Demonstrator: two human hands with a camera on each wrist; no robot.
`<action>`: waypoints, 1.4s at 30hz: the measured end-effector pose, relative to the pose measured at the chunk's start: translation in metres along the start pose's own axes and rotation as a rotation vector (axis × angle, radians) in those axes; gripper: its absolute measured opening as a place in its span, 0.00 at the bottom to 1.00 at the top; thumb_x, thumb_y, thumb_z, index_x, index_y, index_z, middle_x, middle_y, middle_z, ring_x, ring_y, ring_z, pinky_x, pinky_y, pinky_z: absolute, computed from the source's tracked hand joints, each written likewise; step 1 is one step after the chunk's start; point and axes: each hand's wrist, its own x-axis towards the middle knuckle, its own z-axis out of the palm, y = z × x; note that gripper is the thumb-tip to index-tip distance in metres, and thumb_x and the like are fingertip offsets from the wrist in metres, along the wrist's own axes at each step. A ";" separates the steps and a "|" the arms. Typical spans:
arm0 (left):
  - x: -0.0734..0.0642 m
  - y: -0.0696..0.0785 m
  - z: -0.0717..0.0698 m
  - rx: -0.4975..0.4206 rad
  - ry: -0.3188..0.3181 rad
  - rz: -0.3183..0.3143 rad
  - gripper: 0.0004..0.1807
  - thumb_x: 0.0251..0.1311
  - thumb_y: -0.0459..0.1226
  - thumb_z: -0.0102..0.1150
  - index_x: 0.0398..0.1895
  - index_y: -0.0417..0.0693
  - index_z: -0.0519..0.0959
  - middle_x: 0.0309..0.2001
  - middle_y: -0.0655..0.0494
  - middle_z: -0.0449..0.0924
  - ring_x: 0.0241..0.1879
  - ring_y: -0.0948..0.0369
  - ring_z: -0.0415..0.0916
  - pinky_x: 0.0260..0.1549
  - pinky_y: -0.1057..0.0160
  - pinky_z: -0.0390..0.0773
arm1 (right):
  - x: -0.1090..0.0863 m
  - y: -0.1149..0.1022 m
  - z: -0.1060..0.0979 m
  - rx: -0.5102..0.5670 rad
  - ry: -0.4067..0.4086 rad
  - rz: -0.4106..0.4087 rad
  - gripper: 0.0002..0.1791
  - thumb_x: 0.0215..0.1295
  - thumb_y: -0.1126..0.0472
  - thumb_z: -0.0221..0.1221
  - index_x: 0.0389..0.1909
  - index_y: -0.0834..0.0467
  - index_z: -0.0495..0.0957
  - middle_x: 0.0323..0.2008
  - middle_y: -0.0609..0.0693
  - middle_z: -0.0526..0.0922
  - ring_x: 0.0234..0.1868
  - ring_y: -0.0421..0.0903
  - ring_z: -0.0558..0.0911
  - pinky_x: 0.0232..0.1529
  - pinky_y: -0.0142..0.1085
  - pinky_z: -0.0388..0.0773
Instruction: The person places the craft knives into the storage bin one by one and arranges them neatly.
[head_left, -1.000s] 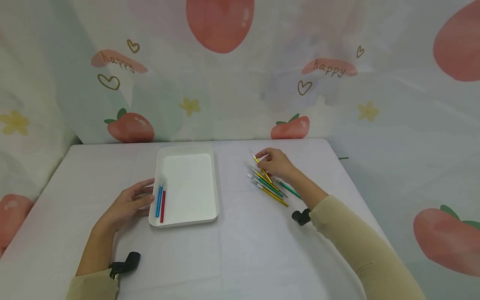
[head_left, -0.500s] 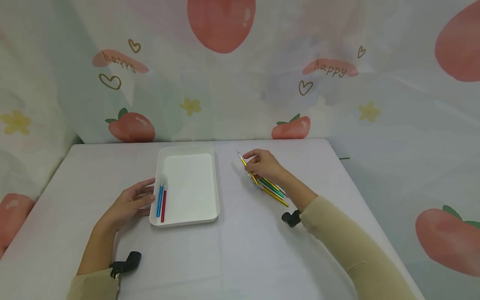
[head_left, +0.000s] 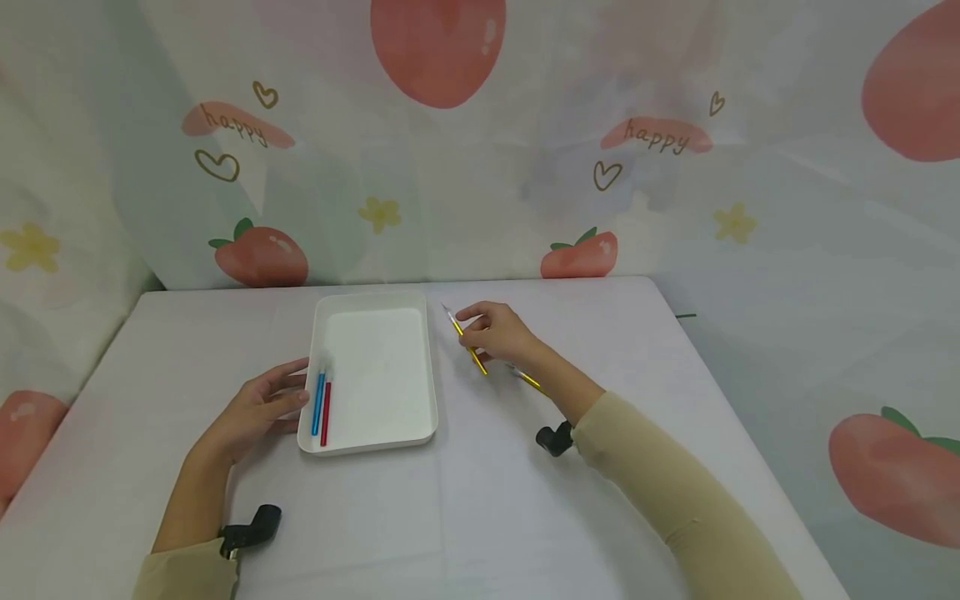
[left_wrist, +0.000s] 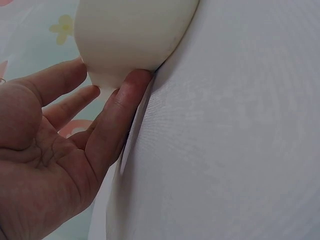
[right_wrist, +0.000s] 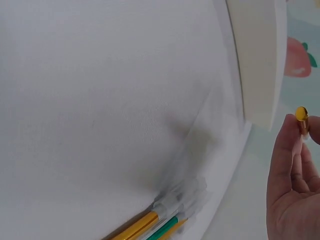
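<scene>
My right hand point(head_left: 501, 335) pinches a slim gold pen-like tool point(head_left: 478, 363) with a pale, clear tip, just right of the white tray point(head_left: 432, 375). The tool slants, tip up toward the back left. In the right wrist view, its round gold end point(right_wrist: 301, 114) shows between thumb and finger. At the tray's left side my left hand point(head_left: 255, 410) rests with loosely extended fingers; in the left wrist view, fingertips point(left_wrist: 137, 82) touch the outer wall. Inside the tray, a blue pen-like tool point(head_left: 318, 404) and a red one point(head_left: 326, 414) lie side by side along the left wall.
More such tools lie right of the tray, mostly hidden behind my right forearm; one gold one point(head_left: 528, 380) shows. The right wrist view shows gold point(right_wrist: 135, 227) and green point(right_wrist: 164, 229) barrels with clear caps. A white cloth point(head_left: 375, 525) covers the table.
My right hand has carried the gold pen-like tool leftward from the pile to near the tray's right side. My left hand and the tray have stayed in place.
</scene>
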 end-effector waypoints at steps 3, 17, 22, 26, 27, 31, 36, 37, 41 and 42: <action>0.000 -0.001 0.000 0.003 0.006 -0.001 0.39 0.69 0.42 0.59 0.79 0.51 0.54 0.72 0.33 0.60 0.64 0.36 0.69 0.45 0.54 0.85 | 0.002 -0.002 0.007 0.017 -0.014 -0.007 0.21 0.63 0.66 0.64 0.57 0.54 0.77 0.40 0.54 0.83 0.38 0.48 0.84 0.37 0.41 0.87; 0.001 -0.002 0.000 0.003 0.011 0.003 0.39 0.70 0.43 0.59 0.79 0.51 0.54 0.72 0.34 0.60 0.65 0.35 0.69 0.45 0.54 0.85 | 0.005 -0.013 0.037 0.072 -0.088 -0.012 0.25 0.60 0.68 0.65 0.59 0.55 0.75 0.40 0.55 0.82 0.39 0.51 0.84 0.34 0.42 0.87; 0.001 -0.002 0.000 0.009 0.008 -0.003 0.39 0.69 0.43 0.60 0.79 0.51 0.54 0.72 0.33 0.60 0.64 0.36 0.69 0.45 0.54 0.86 | 0.006 -0.018 0.049 0.078 -0.109 -0.010 0.26 0.59 0.68 0.66 0.59 0.54 0.75 0.40 0.55 0.82 0.36 0.48 0.85 0.34 0.41 0.87; 0.001 -0.002 0.000 0.010 0.012 -0.008 0.39 0.69 0.44 0.60 0.79 0.51 0.55 0.71 0.34 0.61 0.64 0.36 0.70 0.45 0.54 0.86 | 0.007 -0.021 0.058 0.079 -0.128 -0.024 0.26 0.59 0.67 0.66 0.59 0.53 0.75 0.40 0.54 0.82 0.36 0.48 0.85 0.34 0.42 0.87; 0.001 -0.002 0.000 0.010 0.013 -0.009 0.39 0.68 0.44 0.60 0.79 0.51 0.55 0.71 0.34 0.61 0.64 0.37 0.70 0.45 0.54 0.86 | 0.007 -0.022 0.061 0.083 -0.133 -0.027 0.26 0.59 0.68 0.66 0.59 0.53 0.75 0.40 0.54 0.83 0.36 0.48 0.85 0.34 0.42 0.87; 0.001 -0.003 0.000 0.004 0.014 -0.008 0.39 0.68 0.45 0.61 0.79 0.52 0.55 0.71 0.34 0.61 0.64 0.36 0.70 0.44 0.54 0.86 | 0.007 -0.026 0.071 0.115 -0.160 -0.033 0.26 0.58 0.69 0.66 0.59 0.54 0.75 0.40 0.55 0.83 0.37 0.49 0.85 0.34 0.42 0.87; 0.001 -0.005 0.000 0.001 0.013 -0.005 0.39 0.68 0.45 0.60 0.78 0.51 0.56 0.71 0.34 0.61 0.63 0.36 0.70 0.44 0.53 0.86 | 0.005 -0.030 0.082 0.120 -0.174 -0.045 0.26 0.58 0.69 0.65 0.59 0.55 0.75 0.39 0.54 0.83 0.35 0.47 0.84 0.33 0.42 0.87; 0.002 -0.005 0.000 0.001 0.015 -0.007 0.39 0.68 0.45 0.61 0.78 0.52 0.56 0.71 0.34 0.61 0.63 0.36 0.70 0.45 0.53 0.86 | 0.004 -0.031 0.084 0.120 -0.177 -0.048 0.26 0.58 0.69 0.65 0.59 0.55 0.75 0.39 0.54 0.82 0.35 0.47 0.84 0.33 0.42 0.87; 0.004 -0.006 0.000 0.001 0.019 -0.018 0.39 0.68 0.45 0.61 0.78 0.53 0.56 0.71 0.36 0.62 0.64 0.36 0.70 0.45 0.54 0.85 | 0.003 -0.033 0.091 0.128 -0.195 -0.054 0.25 0.59 0.69 0.65 0.58 0.55 0.75 0.39 0.54 0.82 0.35 0.47 0.84 0.34 0.43 0.87; 0.004 -0.006 0.000 0.000 0.021 -0.019 0.39 0.68 0.45 0.61 0.78 0.53 0.56 0.71 0.36 0.62 0.64 0.36 0.70 0.45 0.54 0.85 | 0.003 -0.033 0.093 0.132 -0.200 -0.055 0.25 0.59 0.69 0.65 0.58 0.54 0.75 0.39 0.54 0.82 0.35 0.47 0.84 0.35 0.43 0.87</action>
